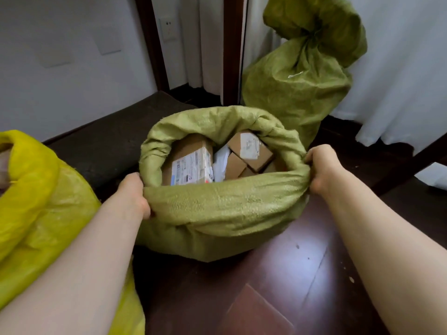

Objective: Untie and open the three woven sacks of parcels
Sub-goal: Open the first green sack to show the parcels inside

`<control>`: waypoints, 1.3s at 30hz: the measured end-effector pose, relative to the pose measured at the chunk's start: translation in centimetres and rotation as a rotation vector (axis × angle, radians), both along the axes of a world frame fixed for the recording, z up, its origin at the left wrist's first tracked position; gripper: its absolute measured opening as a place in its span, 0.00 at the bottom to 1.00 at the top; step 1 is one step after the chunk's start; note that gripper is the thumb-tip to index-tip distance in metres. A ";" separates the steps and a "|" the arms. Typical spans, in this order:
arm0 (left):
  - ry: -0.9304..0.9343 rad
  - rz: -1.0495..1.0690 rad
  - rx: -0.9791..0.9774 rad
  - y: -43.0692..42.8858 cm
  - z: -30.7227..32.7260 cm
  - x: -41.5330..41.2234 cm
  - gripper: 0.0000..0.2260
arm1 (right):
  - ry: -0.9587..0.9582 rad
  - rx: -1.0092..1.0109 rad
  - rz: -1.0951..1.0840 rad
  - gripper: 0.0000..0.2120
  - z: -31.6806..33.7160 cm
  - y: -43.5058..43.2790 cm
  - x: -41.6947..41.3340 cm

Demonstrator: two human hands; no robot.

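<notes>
- Head view, progress: olive-green woven sack in the middle (225,209) on the dark wood floor (285,274), mouth open, rim rolled down outward, cardboard parcels with labels (191,163) exposed inside. Counted as opened, or nearly.
- Yellow woven sack at near left (41,197) partly out of frame; top looks folded open, no tie seen, likely done but cannot tell for sure.
- Tall olive-green woven sack at the back right (300,81) against the white curtain (399,68), neck bunched and tied. Not yet untied, so judged one sack clearly left.
- Left hand (134,197) clamped on the left side of the middle sack's rolled rim; fingers curled closed into the fabric, tips hidden under the fold.
- Right hand (319,168) closed on the right side of the same rim, fingers wrapped over the cloth edge.
- Rim stretched taut between both hands, sack mouth directly between them, parcels just beyond the near rim. Tied sack well apart from both hands, behind the open one.
</notes>
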State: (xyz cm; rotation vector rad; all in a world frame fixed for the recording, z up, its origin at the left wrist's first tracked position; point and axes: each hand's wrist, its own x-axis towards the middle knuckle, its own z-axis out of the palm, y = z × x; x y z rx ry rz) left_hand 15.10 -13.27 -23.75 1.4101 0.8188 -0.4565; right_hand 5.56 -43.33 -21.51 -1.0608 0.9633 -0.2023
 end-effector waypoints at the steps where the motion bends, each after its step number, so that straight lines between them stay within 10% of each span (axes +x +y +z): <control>1: -0.029 -0.052 0.105 0.1 -0.4 -0.1 0.18 | 0.088 -0.131 0.064 0.18 0.0 0.1 0.0; 6: -0.545 -0.290 1.006 -2.0 1.3 -0.4 0.27 | 0.337 -0.736 0.232 0.28 0.4 -0.1 0.3; 11: -1.309 -0.753 0.994 -9.9 4.3 -0.3 0.27 | -0.037 -0.988 0.288 0.14 -0.9 0.6 0.4; 15: -1.270 -1.323 1.110 -16.1 2.8 1.2 0.35 | -0.169 -0.437 0.120 0.13 -2.0 -1.5 0.4; 22: -1.139 -1.502 0.947 -20.9 2.8 4.9 0.18 | -0.088 -0.037 0.131 0.20 -3.7 -4.6 -0.1; 24: -1.017 -1.412 0.838 -22.3 3.3 5.6 0.20 | 0.004 -0.266 0.117 0.22 -3.6 -5.1 0.4; 28: -0.622 -1.475 0.916 -24.4 4.1 6.7 0.18 | 0.171 -1.333 0.249 0.20 -0.8 -3.8 1.0; 34: -0.153 -1.441 0.693 -23.7 3.7 7.3 0.10 | -0.039 -0.973 0.595 0.16 -1.7 -0.2 2.9; 39: -0.907 -1.330 1.068 -20.4 4.1 6.6 0.21 | 0.074 -0.979 0.494 0.14 -3.8 -0.6 4.6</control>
